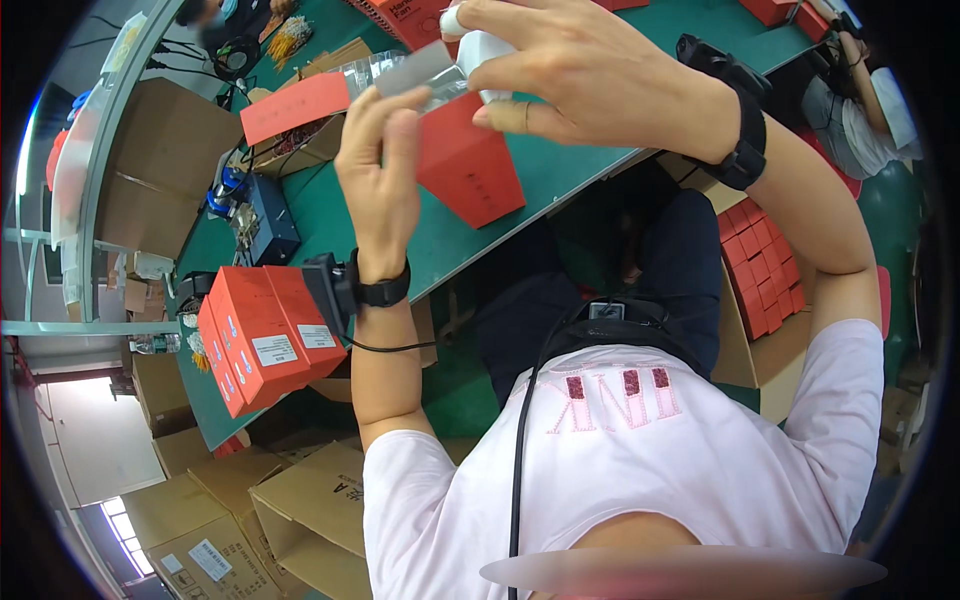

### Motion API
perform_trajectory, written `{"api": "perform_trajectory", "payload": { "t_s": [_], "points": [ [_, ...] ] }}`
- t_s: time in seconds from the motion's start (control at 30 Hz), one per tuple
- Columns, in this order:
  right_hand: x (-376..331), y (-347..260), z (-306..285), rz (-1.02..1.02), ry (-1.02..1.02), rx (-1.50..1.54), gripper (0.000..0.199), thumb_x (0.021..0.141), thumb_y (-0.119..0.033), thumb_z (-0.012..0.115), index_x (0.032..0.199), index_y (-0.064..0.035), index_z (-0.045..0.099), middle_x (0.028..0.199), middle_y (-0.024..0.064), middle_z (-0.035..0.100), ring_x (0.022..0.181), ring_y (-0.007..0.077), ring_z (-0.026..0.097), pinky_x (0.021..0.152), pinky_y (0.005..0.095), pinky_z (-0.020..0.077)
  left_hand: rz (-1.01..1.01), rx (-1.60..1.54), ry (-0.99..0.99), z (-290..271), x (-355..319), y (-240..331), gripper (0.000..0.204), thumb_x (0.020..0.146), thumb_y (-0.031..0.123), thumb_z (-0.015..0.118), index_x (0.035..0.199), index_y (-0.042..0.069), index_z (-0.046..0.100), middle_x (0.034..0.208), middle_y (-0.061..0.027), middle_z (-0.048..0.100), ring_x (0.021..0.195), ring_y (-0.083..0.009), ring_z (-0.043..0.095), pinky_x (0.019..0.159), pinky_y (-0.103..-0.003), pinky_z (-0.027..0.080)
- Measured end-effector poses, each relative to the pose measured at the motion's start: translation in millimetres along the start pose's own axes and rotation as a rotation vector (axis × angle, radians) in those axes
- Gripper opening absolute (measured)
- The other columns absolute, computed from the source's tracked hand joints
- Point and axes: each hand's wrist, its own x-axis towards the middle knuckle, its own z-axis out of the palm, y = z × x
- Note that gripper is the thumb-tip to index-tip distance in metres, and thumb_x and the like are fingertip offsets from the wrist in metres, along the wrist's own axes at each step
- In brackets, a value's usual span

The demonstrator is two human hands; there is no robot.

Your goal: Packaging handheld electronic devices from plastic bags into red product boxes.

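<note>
A tall red box (468,165) stands on the green table in front of me, tapering in the wide view. At its left side my left hand (382,165) has thumb and bent fingers on the upper edge. Beside those fingers is a blurred pale flap (415,70). My right hand (590,85) is over the box's far right, its fingers curled around a smooth white plastic piece (485,58), largely covered by the hand. Clear plastic packaging (372,72) shows just beyond my left fingertips.
Red boxes with white labels (268,335) are stacked at the table's left end. Behind them sits a blue bench device (270,220) with cables. An open carton (300,140) has a red flap. Small red boxes (762,265) fill a carton at right. Other people work across and right.
</note>
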Motion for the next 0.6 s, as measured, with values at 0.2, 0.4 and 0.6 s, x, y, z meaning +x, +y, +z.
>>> {"api": "perform_trajectory", "payload": {
  "t_s": [0.2,0.4,0.6],
  "points": [
    [-1,12,22,-0.184,0.257,-0.291,0.051,0.083,-0.021,0.077,0.13,-0.0073,0.063,0.132,0.0237,0.051,0.127,0.0404,0.05,0.107,0.0492,0.0412,0.098,0.229,-0.099,-5,-18,7,0.047,0.094,0.035,0.073,0.128,0.004,0.067,0.134,-0.015,0.058,0.119,-0.0263,0.057,0.102,-0.039,0.046],
    [-3,-30,26,0.293,0.226,0.074,0.085,0.08,-0.016,0.08,0.155,-0.0127,0.041,0.154,0.027,0.035,0.135,0.0459,0.044,0.111,0.0519,0.0391,0.024,-0.023,0.169,5,-41,-13,0.039,0.095,0.03,0.073,0.121,0.003,0.066,0.14,-0.0182,0.052,0.117,-0.0254,0.061,0.097,-0.038,0.052],
    [-12,-40,76,0.518,0.488,0.61,0.078,0.083,-0.033,0.082,0.15,-0.0085,0.049,0.12,0.0174,0.069,0.104,0.0333,0.069,0.089,0.0409,0.055,0.24,-0.147,0.339,27,-49,-6,0.08,0.079,0.047,0.087,0.135,0.0,0.054,0.135,-0.0189,0.056,0.122,-0.0293,0.059,0.101,-0.041,0.05]
  ]
}}
